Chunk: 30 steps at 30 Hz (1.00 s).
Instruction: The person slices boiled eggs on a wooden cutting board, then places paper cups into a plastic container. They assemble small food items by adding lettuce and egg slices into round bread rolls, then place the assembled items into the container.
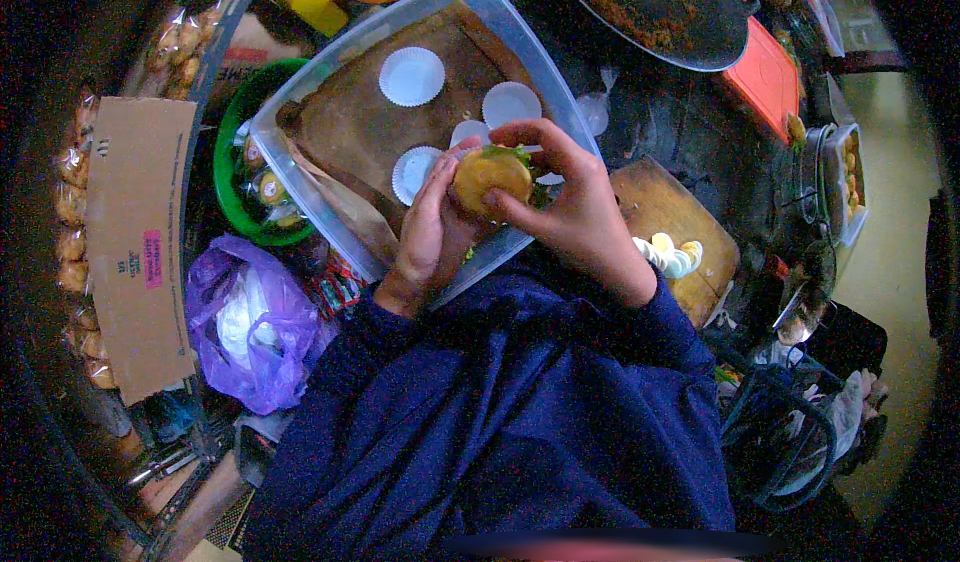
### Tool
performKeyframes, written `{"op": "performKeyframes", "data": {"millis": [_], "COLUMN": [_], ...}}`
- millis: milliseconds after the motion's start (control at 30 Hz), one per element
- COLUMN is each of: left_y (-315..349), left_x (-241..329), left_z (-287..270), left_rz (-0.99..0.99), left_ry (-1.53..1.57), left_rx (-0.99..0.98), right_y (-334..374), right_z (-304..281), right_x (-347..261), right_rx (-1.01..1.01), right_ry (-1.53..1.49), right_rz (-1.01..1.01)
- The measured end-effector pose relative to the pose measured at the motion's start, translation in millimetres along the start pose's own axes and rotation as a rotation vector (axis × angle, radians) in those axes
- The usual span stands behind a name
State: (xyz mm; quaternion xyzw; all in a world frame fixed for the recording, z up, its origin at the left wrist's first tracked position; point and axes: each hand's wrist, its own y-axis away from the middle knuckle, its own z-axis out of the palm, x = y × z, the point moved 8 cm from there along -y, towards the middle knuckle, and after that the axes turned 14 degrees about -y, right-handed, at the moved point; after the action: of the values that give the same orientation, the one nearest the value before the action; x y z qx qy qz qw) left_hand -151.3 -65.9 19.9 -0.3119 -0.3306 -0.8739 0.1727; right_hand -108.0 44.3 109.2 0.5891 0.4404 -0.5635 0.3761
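Both my hands hold a small round filled bun, with green lettuce showing at its side. My left hand cups the bun from the left and beneath. The fingers of my right hand curl over its far side, with the thumb pressed on the bun's face. Below them is a clear plastic box lined with brown cardboard. Inside it lie several white fluted paper cups, some partly hidden by my hands. Whatever else fills the bun is hidden.
Right of the box lies a wooden cutting board with sliced boiled eggs. A large pan of orange-brown food and a red lid are beyond. At left are a green basin, a purple plastic bag and bagged buns.
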Motion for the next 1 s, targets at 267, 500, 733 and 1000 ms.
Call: {"op": "performKeyframes", "data": {"millis": [267,500,733,1000], "left_y": [7.6,7.1,16.5,14.0], "left_x": [-4.0,-5.6,7.8,2.2], "left_z": [0.9,6.4,11.2,7.2], "left_rz": [-0.111,-0.086,0.134,0.097], "left_ry": [-0.106,0.031,-0.292,-0.279], "left_rx": [0.037,-0.028,-0.043,-0.016], "right_y": [-2.1,1.2,4.9,8.4], "right_z": [5.3,0.5,1.3,-4.3], "right_x": [-5.9,-15.2,-16.0,-10.5], "right_rx": [-0.081,0.082,0.029,-0.114], "right_ry": [0.086,0.318,0.416,0.041], "right_rz": [-0.048,-0.151,-0.196,-0.020]}}
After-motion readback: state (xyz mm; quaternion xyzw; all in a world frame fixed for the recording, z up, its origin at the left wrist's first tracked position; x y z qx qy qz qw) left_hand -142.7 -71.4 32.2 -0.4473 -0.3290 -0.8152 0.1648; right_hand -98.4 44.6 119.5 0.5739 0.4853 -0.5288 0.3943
